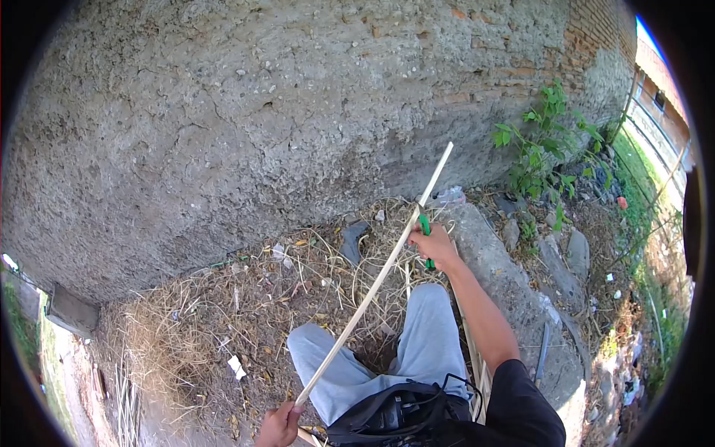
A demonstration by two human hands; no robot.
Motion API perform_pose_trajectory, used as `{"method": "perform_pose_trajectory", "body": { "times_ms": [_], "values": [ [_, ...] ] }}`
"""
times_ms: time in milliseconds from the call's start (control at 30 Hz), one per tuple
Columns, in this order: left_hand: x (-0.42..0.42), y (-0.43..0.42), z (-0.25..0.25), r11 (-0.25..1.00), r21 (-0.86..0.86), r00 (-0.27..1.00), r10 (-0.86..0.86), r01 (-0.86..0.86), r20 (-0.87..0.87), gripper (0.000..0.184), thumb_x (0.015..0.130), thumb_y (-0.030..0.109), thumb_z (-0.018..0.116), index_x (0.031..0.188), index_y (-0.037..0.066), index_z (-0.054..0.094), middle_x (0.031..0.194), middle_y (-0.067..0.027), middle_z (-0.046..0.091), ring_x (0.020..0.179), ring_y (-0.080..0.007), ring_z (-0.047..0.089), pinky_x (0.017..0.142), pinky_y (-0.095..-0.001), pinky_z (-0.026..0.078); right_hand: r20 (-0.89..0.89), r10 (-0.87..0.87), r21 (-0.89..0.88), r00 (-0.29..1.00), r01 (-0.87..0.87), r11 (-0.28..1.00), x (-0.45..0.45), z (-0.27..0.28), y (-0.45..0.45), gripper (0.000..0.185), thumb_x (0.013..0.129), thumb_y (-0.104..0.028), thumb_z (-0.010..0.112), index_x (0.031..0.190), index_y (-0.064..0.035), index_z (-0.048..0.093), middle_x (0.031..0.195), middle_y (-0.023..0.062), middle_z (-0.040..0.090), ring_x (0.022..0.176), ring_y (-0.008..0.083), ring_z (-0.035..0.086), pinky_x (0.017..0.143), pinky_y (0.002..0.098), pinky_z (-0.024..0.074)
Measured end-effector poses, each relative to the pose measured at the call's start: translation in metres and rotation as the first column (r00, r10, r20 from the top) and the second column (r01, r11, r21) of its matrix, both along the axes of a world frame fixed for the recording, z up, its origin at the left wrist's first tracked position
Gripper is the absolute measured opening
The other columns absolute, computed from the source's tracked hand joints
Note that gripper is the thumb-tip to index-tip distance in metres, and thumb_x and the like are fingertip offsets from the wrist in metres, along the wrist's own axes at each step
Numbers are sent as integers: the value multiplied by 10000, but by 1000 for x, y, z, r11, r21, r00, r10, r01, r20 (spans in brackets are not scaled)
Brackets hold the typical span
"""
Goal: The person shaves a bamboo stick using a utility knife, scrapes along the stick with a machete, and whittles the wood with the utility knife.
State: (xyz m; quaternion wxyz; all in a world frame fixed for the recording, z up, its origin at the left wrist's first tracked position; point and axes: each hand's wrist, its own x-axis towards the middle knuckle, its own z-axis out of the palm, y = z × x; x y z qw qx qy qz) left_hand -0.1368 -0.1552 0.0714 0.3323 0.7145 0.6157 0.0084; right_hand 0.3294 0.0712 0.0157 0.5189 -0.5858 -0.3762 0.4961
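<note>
A long pale strip (372, 289), like split bamboo, runs diagonally from the bottom centre up to the right, across the person's grey-trousered legs. My left hand (278, 427) is closed round its lower end. Higher up, my right hand (433, 244) is closed on a green-handled tool (425, 224), held against the strip. The tool's blade is too small to make out. The strip's upper end sticks out beyond my right hand, in front of the wall.
A rough plastered wall (246, 127) fills the upper view. Dry shavings (171, 339) litter the ground. A stone slab (488, 261) lies right of my legs, a green plant (547, 145) behind it. More strips (126, 406) lie at lower left.
</note>
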Motion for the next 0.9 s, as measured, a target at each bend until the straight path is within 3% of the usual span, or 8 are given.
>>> {"method": "perform_pose_trajectory", "body": {
  "times_ms": [100,167,233,333,367,433,533,900],
  "values": [
    [2,-1,-10,1000,-2,999,11,-11,35,256,979,222,465,1157,72,572,854,-256,632,790,-474,611,645,-526,477,319,-207,273,925,119,955,-25,-15,-7,135,833,-101,661,891,19,639,756,55,638,635,107,579,576,281,462],
    [2,5,-28,998,56,996,20,-25,86,262,981,224,462,1166,68,563,847,-259,633,789,-479,611,642,-526,479,146,-201,124,969,184,975,-36,-4,-21,173,838,-109,670,934,34,656,813,65,665,757,122,620,691,285,489],
    [2,13,-48,983,183,940,-79,18,332,246,1004,235,486,967,9,576,576,-127,572,481,-260,597,467,-374,442,-29,-70,86,997,72,994,-50,-9,-32,202,838,-116,679,984,23,668,818,54,678,745,112,618,683,290,489],
    [25,32,-53,996,-92,815,62,-11,577,277,1033,222,418,930,15,570,599,-4,495,467,-109,464,438,-271,381,364,0,140,931,-55,989,-82,-3,-63,160,850,-178,662,866,-19,679,709,135,669,626,243,637,631,349,504],
    [35,38,-49,995,-97,816,75,-24,574,277,1033,222,418,930,15,570,599,-4,495,467,-109,464,438,-271,381,598,66,80,799,-141,987,-94,8,-77,171,853,-201,652,819,-35,680,673,170,659,591,307,641,611,381,510],
    [60,54,-36,871,-492,621,381,7,685,295,1049,280,384,944,38,517,605,31,372,465,-64,312,412,-228,289,687,70,113,723,-202,973,-115,12,-104,200,848,-233,643,789,-45,676,664,195,646,594,362,632,606,421,512],
    [88,72,-16,730,-672,524,528,121,668,290,1056,308,355,967,54,461,623,29,333,461,-50,247,390,-228,225,812,127,30,570,-258,966,-130,23,-132,217,832,-281,630,795,-76,692,666,217,641,625,420,635,616,482,515],
    [147,69,20,706,-698,467,580,120,667,290,1050,335,357,923,84,429,595,38,282,425,-52,231,360,-229,195,913,89,-25,397,-164,986,-131,59,-159,199,827,-289,609,863,-131,725,641,204,640,617,409,643,601,497,514]
  ]
}}
